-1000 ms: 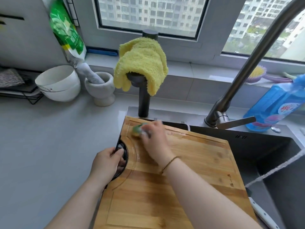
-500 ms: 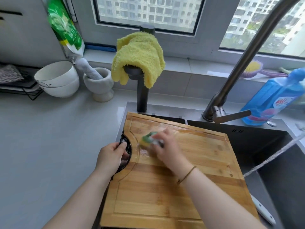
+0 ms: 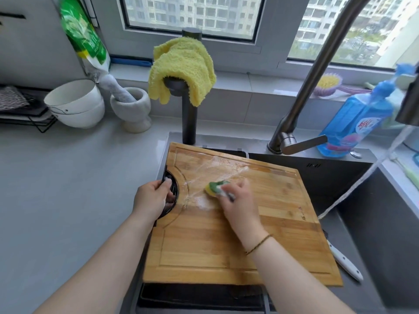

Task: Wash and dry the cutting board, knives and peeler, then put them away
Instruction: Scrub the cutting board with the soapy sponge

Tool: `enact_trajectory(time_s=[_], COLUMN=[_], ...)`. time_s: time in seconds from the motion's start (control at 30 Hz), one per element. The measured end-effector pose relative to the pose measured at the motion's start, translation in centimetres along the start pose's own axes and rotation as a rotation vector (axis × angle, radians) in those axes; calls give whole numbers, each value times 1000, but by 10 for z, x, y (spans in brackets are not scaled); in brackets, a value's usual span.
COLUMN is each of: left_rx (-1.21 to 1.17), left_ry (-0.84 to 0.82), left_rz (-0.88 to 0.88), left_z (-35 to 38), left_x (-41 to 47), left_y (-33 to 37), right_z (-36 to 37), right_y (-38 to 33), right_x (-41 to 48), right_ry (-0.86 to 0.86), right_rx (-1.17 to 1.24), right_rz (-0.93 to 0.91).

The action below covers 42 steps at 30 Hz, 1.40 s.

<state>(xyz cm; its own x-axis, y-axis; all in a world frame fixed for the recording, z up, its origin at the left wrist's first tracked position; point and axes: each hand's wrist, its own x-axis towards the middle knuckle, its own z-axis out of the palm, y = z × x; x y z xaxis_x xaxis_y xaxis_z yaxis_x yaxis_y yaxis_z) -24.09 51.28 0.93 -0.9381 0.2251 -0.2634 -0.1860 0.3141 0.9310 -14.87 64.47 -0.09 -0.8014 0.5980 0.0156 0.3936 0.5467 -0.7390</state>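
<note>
Since a second ago my right hand (image 3: 238,200) has drawn the yellow-and-green scrubbing sponge (image 3: 214,188) back from the far left corner of the rectangular bamboo cutting board (image 3: 283,223). A smear of white suds lies on the wood beyond my knuckles. My fingers are curled over the sponge and press it onto the board, just right of my left hand (image 3: 150,198). That hand grips the half-round black handle (image 3: 175,191) set in the board's left edge, fingertips hooked into the opening. The board lies flat under both hands, across the left part of the dark sink (image 3: 385,223). Right of my right forearm, a knife (image 3: 347,264) with a white handle lies in the sink, just beside the board's near right edge; its blade is hidden. A thin stream of water (image 3: 353,184) slants into the sink further right. Beyond my left hand a fluffy yellow cloth (image 3: 181,64) hangs over a dark post, and left of that stand a stone mortar and pestle (image 3: 131,107).
</note>
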Motion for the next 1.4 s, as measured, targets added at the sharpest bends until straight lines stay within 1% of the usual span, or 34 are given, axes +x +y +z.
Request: enact_trajectory(time_s=[0.03,0.13,0.17,0.2,0.27,0.3,0.33,0.37,0.47,0.5,0.53,0.6,0.63,0.67,0.7,0.73,0.77,0.8,0.83,0.87,0.9,0.93,0.97,1.0,1.03,1.07,1.1,1.17,1.2,1.23,1.27,1.3,1.37,1.4], left_rx=[4,34,37,34,26,26,29,29,19,17,10,-13,-22,-25,-26,-26,-25,-22,-16,-13,-15,-19,-19,-15,-7,0,5,6,6,2,-3,-7,-2,3], left_ry=[4,6,7,4,1,2,6,9,9,12,13,3,0,-2,-1,-2,-2,-2,-3,-2,-3,-4,-5,-5,-3,1,5,9,10,11,10,7,7,12], left_rz=[6,6,0,-8,-9,-7,-5,-7,-32,-41,-47,-49,-45,-43,-42,-44,-48,-52,-56,-58,-59,-59,-56,-54,-51,-48,-48,-57,-62,-68,-72,-73,-60,-51], left_z=[0,-1,-2,-2,-2,-1,-1,-1,-1,-2,-2,-2,-1,0,0,1,2,2,3,2,2,2,2,3,3,4,5,5,5,4,4,3,4,4], left_x=[-1,-4,-6,-7,-8,-9,-9,-8,-7,-8,-8,-9,-9,-9,-9,-8,-8,-8,-8,-8,-9,-9,-9,-9,-9,-9,-9,-10,-10,-10,-9,-9,-9,-9], left_y=[1,-1,-2,-3,-3,-2,-2,-2,-5,-6,-7,-8,-7,-7,-6,-6,-6,-6,-6,-6,-6,-7,-7,-6,-6,-6,-6,-8,-8,-9,-10,-10,-9,-8], right_z=[6,18,15,9,-3,-4,-1,6,27,29,25,12,8,7,9,16,24,30,33,28,19,8,-2,-8,-9,-5,2,15,15,9,0,-11,-35,-41], right_y=[-5,-17,-13,-7,8,11,8,2,-16,-14,-10,2,9,12,5,-3,-10,-14,-16,-11,-4,5,16,26,29,23,15,5,5,11,20,32,56,60], right_x=[-12,-49,-48,-42,-31,-31,-36,-46,-86,-89,-83,-70,-64,-63,-67,-75,-86,-97,-104,-101,-92,-82,-72,-64,-62,-66,-74,-94,-97,-90,-78,-65,-41,-34], right_ry=[-22,-108,-127,-120,-16,40,59,39,-64,-60,-44,-25,24,63,61,41,28,-31,-53,-55,-72,-74,-11,55,88,86,42,-39,-54,-46,-26,5,141,182], right_rx=[1,-12,-20,-2,11,-19,-48,-51,-47,-79,-78,-36,-30,-49,-68,-66,-62,-61,-68,-64,-76,-60,-41,-80,-104,-113,-101,-101,-104,-96,-104,-111,-150,-171], right_rz=[-43,-274,-267,-189,-52,-29,-49,-105,-373,-438,-440,-306,-236,-182,-166,-189,-291,-389,-490,-497,-413,-289,-175,-95,-65,-69,-110,-325,-414,-414,-333,-210,46,123])
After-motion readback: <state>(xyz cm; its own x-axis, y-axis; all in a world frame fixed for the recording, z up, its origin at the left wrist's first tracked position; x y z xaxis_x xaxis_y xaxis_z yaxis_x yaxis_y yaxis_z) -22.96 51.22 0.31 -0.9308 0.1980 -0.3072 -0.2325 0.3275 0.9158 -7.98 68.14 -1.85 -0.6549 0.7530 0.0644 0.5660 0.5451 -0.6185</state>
